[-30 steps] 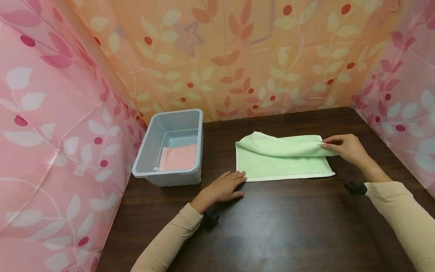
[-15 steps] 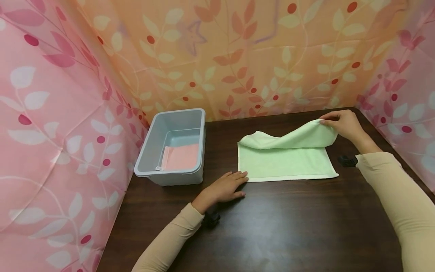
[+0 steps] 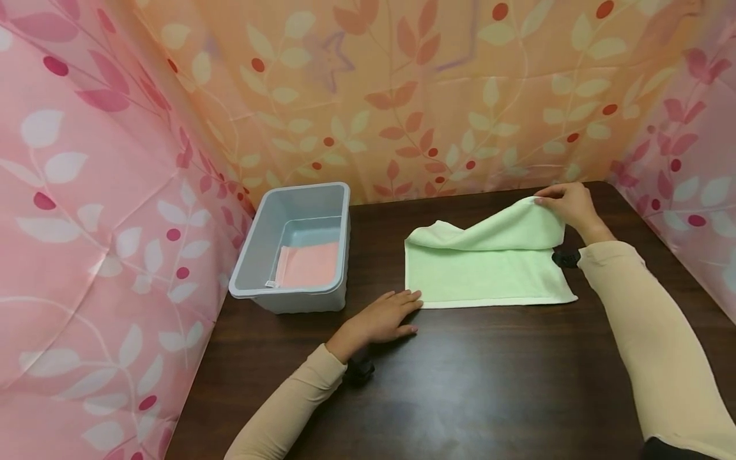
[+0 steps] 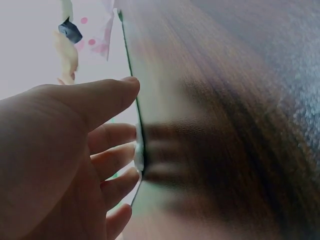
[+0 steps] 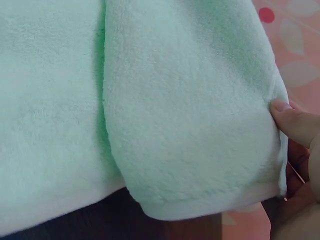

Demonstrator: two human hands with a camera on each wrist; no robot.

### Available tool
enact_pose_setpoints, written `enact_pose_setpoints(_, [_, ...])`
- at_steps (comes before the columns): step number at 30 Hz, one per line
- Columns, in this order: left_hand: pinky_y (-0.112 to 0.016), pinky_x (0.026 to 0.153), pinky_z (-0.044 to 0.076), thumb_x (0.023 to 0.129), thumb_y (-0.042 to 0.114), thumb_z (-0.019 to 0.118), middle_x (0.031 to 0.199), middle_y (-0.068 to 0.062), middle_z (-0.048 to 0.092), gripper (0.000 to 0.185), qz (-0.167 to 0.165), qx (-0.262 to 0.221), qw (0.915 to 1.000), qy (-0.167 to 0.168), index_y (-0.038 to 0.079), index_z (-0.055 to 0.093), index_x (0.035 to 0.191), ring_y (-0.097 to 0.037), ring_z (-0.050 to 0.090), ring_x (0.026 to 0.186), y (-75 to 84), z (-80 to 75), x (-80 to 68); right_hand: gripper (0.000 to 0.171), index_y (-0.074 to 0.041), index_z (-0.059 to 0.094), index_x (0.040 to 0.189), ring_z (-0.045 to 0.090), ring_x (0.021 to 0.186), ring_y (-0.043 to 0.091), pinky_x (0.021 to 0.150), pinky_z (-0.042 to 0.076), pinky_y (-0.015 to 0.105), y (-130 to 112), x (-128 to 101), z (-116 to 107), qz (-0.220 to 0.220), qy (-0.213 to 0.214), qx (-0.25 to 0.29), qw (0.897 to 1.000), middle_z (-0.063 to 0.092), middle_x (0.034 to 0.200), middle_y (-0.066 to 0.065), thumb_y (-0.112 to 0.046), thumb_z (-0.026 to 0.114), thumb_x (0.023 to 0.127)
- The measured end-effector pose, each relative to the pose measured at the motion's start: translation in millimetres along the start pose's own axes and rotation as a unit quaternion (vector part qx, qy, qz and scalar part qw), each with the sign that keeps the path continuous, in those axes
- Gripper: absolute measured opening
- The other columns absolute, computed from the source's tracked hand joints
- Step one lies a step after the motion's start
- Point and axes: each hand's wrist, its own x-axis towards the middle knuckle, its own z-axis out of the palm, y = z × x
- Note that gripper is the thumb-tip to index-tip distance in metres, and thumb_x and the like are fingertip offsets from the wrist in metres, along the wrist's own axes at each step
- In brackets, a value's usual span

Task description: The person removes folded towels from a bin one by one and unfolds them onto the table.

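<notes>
A light green towel [image 3: 489, 278] with a pale hem lies on the dark wooden table, its far part turned up in a loose fold. My right hand [image 3: 572, 207] pinches the raised far-right corner between thumb and fingers; in the right wrist view the thumb [image 5: 287, 117] presses on the hem and the towel [image 5: 195, 100] hangs from it. At the towel's near-left corner rests my left hand [image 3: 382, 317], palm down with fingers extended and fingertips on the hem. The left wrist view shows that hand [image 4: 75, 150] with straight fingers along the table.
Left of the towel stands a grey-blue plastic bin [image 3: 290, 291] holding a folded pink cloth [image 3: 307, 265] with a white tag. Patterned curtains [image 3: 460, 96] close off the back and both sides of the table [image 3: 460, 370].
My right hand has carried the towel's corner away toward the back of the table, raising the fold on that side. The left hand has stayed on the near-left corner.
</notes>
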Motion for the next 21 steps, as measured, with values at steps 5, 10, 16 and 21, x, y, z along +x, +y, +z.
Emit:
enact_pose_setpoints(5, [-0.042, 0.126, 0.021, 0.102, 0.044, 0.051, 0.165, 0.0, 0.026, 0.062, -0.003, 0.001, 1.0, 0.002, 0.017, 0.035, 0.155, -0.017, 0.024, 0.154, 0.5, 0.2, -1.1, 0.041, -0.003, 0.074, 0.112, 0.057, 0.095, 0.024, 0.061, 0.041, 0.014, 6.9, 4.5, 11.7, 0.015, 0.017, 0.011, 1.0, 0.07, 0.087, -0.011, -0.038, 0.071, 0.091])
enact_pose_setpoints(10, [-0.042, 0.126, 0.021, 0.102, 0.044, 0.051, 0.166, 0.001, 0.025, 0.061, -0.005, 0.001, 1.0, -0.003, 0.017, 0.034, 0.155, -0.017, 0.023, 0.155, 1.5, -0.9, -0.7, 0.036, -0.002, 0.074, 0.111, 0.057, 0.086, 0.014, 0.062, 0.043, 0.017, 14.3, 5.6, 22.7, 0.026, 0.009, 0.012, 1.0, 0.066, 0.077, -0.017, -0.031, 0.073, 0.091])
enact_pose_setpoints(16, [-0.042, 0.126, 0.021, 0.102, 0.043, 0.051, 0.166, 0.0, 0.025, 0.062, -0.004, 0.0, 1.0, -0.006, 0.017, 0.034, 0.155, -0.017, 0.022, 0.155, 2.4, -1.5, -1.1, 0.033, 0.002, 0.072, 0.112, 0.055, 0.105, 0.034, 0.077, 0.041, 0.032, 20.3, 3.7, 32.0, 0.046, -0.019, 0.019, 0.999, 0.067, 0.113, 0.025, -0.024, 0.07, 0.093])
enact_pose_setpoints(21, [-0.042, 0.126, 0.021, 0.102, 0.043, 0.051, 0.166, 0.0, 0.025, 0.062, -0.006, 0.002, 1.0, -0.005, 0.017, 0.034, 0.155, -0.017, 0.022, 0.155, 2.1, -1.6, -1.3, 0.03, 0.002, 0.072, 0.111, 0.054, 0.104, 0.033, 0.08, 0.04, 0.035, 23.4, 2.1, 35.4, 0.047, -0.028, 0.021, 0.998, 0.07, 0.106, 0.022, -0.022, 0.07, 0.092])
